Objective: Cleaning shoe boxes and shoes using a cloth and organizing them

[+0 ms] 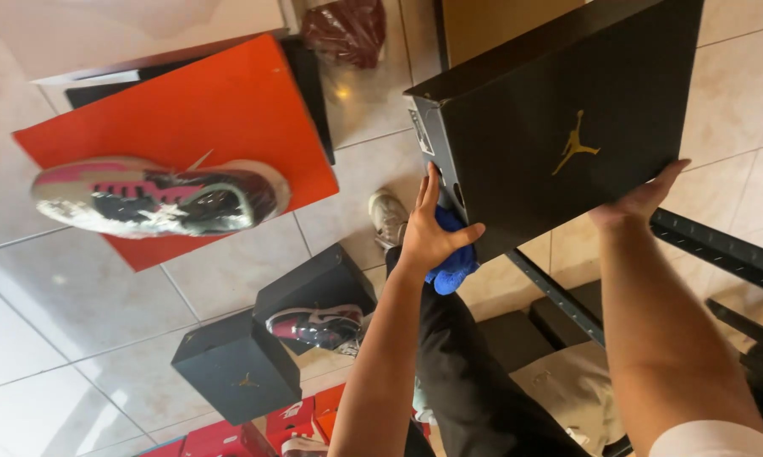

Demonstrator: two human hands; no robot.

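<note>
At two o'clock, black shoebox (559,127) steadied by flat open right hand (639,199); left hand (428,237) clasps blue cloth (453,258) at its corner. Support both ends evenly.

Shoe stockroom: stacked shoe boxes (237,368), metal shelving (720,245), tiled floor (77,313).

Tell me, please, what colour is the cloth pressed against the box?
Blue: the cloth sits under the left hand, against the black box, in the head view.
</note>
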